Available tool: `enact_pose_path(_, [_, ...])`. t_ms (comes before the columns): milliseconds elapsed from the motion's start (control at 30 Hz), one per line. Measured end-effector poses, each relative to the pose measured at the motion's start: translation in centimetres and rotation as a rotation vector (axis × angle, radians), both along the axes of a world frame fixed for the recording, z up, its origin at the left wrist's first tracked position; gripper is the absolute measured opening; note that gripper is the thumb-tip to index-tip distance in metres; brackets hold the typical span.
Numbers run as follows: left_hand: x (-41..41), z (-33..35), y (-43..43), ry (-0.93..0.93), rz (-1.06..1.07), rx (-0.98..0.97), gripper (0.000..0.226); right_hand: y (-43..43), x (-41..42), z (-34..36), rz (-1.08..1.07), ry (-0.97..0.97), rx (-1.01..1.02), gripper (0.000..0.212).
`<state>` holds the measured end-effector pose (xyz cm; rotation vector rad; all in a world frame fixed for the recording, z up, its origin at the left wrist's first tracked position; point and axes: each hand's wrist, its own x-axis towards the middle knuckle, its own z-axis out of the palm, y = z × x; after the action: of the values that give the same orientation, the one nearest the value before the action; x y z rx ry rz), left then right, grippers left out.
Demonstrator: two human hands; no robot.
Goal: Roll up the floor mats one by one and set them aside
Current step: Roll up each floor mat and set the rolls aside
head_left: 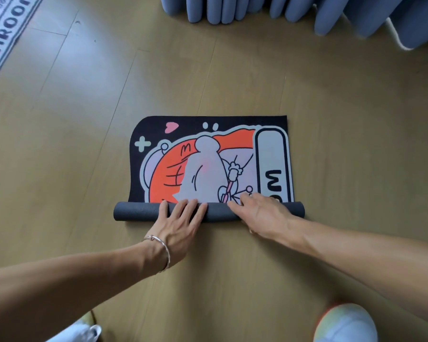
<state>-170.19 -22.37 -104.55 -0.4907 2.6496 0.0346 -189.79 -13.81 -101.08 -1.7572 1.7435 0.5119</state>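
Observation:
A black floor mat (208, 156) with an orange and grey cartoon print lies on the wooden floor, its near end wound into a dark grey roll (134, 213). My left hand (178, 220), with a bracelet on the wrist, lies flat over the middle of the roll, fingers spread and pointing away from me. My right hand (262, 213) presses on the roll's right part, fingertips reaching onto the printed face. The far half of the mat is still flat. A second, light-coloured mat (5, 38) with dark lettering lies flat at the far left.
Blue curtain folds (282, 11) hang down to the floor at the far edge, with a white cord (395, 38) at the right. My two shoes (344, 324) show at the bottom. Bare wooden floor (84, 144) surrounds the mat.

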Motion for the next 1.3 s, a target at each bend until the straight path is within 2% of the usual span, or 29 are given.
enact_pose_path(133, [0.3,-0.3,0.7,0.038,0.041,0.043,0.065,-0.5,-0.3,0.0,-0.019,0.004,0.034,0.048])
enact_pose_path(233, [-0.3,-0.8,0.4,-0.006,0.105,0.069,0.070,-0.3,-0.3,-0.4,-0.048,0.002,0.001,0.051])
enact_pose_path(300, [-0.9,-0.8,-0.2,-0.054,0.129,0.075,0.077,0.2,-0.2,-0.9,-0.057,0.022,-0.059,0.063])
enact_pose_path(433, [-2.5,-1.1,-1.9,-0.067,0.161,0.053,0.074,1.2,0.8,-1.4,-0.094,0.071,-0.195,0.071])
enact_pose_path(533, [-4.0,-0.9,-3.2,-0.069,0.205,0.069,0.077,1.8,2.2,-2.1,-0.129,0.115,-0.261,0.088])
enact_pose_path(633, [-4.6,-0.8,-4.2,-0.083,0.185,0.077,0.076,1.8,2.8,-2.4,-0.177,0.108,-0.194,0.094])
enact_pose_path(767, [-5.3,-0.6,-5.4,-0.034,0.238,0.072,0.077,-0.3,1.7,-2.5,-0.168,0.143,-0.057,0.088])
enact_pose_path(1033, [-2.6,-1.1,-3.7,0.120,0.144,-0.004,0.070,-4.5,-1.6,-2.9,-0.162,0.111,-0.071,0.096])
enact_pose_path(1300, [-4.3,-1.5,-4.8,0.030,0.212,0.002,0.073,-6.2,-3.0,-2.8,-0.172,0.084,-0.108,0.100])
